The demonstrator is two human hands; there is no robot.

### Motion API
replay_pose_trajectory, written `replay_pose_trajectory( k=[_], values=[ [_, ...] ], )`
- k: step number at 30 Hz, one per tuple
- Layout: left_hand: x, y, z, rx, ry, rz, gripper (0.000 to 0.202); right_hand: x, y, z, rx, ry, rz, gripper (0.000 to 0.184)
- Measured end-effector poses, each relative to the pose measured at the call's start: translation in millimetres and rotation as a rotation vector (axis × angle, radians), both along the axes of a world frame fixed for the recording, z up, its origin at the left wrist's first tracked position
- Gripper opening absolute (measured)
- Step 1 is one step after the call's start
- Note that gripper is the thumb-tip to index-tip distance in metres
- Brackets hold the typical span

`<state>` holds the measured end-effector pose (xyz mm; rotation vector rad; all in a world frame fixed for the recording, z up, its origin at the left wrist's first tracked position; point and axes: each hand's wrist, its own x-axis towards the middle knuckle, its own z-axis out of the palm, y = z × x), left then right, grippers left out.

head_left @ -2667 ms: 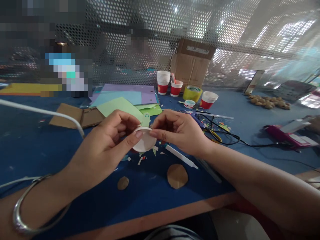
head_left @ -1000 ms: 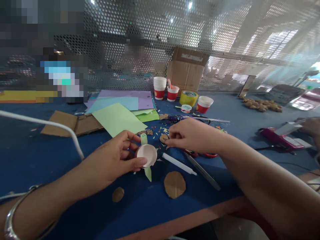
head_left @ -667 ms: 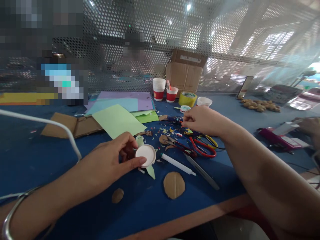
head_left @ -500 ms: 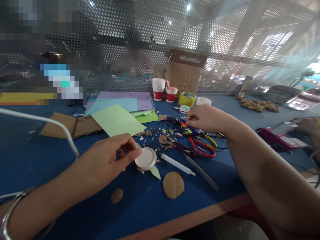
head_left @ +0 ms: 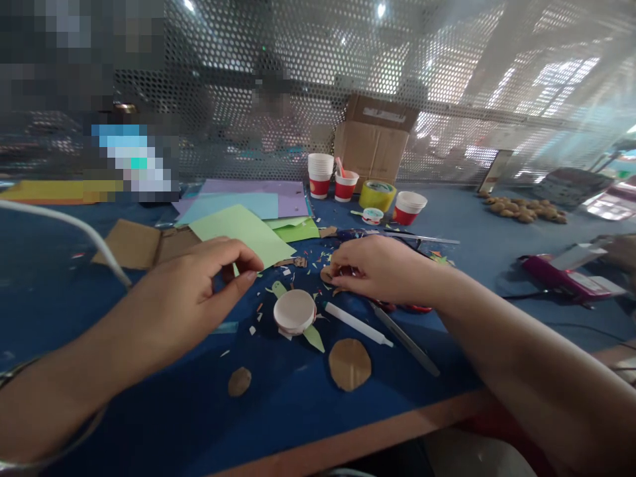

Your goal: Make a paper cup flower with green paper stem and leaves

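The shallow white paper cup base (head_left: 295, 311) rests on the blue bench (head_left: 189, 411), with a rounded pale green paper tab (head_left: 279, 289) poking out at its far side and a pointed pale green paper leaf (head_left: 314, 338) at its near right; your left hand (head_left: 199, 285) is released, beyond and left of the cup base, with nothing seen in its loose curl; your right hand (head_left: 370, 266) bends over a small brown cardboard disc (head_left: 325, 274), beyond and right of the cup base, and you cannot tell what its fingers grasp; the cup base should be very light, firmest at its rim, its wall easily dented; take it by the rim's sides, clear of tab and leaf, which would likely crease or tear.
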<state>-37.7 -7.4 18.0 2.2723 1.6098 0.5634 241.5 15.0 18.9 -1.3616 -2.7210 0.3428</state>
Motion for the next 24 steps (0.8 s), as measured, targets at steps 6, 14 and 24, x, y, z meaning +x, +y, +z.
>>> replay_pose_trajectory(
  k=[6,14,24],
  values=[
    [-18.1,-6.0,0.1,-0.391,0.091,-0.288,0.019,-0.4,-1.9,3.0,0.063,0.038,-0.048,0.019],
    [-22.6,-6.3,-18.7,-0.367,0.136,-0.418,0.007,18.6,14.7,0.1,0.140,0.103,-0.136,0.017],
    [-23.7,-10.5,-16.5,-0.436,0.121,-0.455,0.006,37.2,18.8,13.9,0.239,0.172,-0.206,0.020]
  ],
)
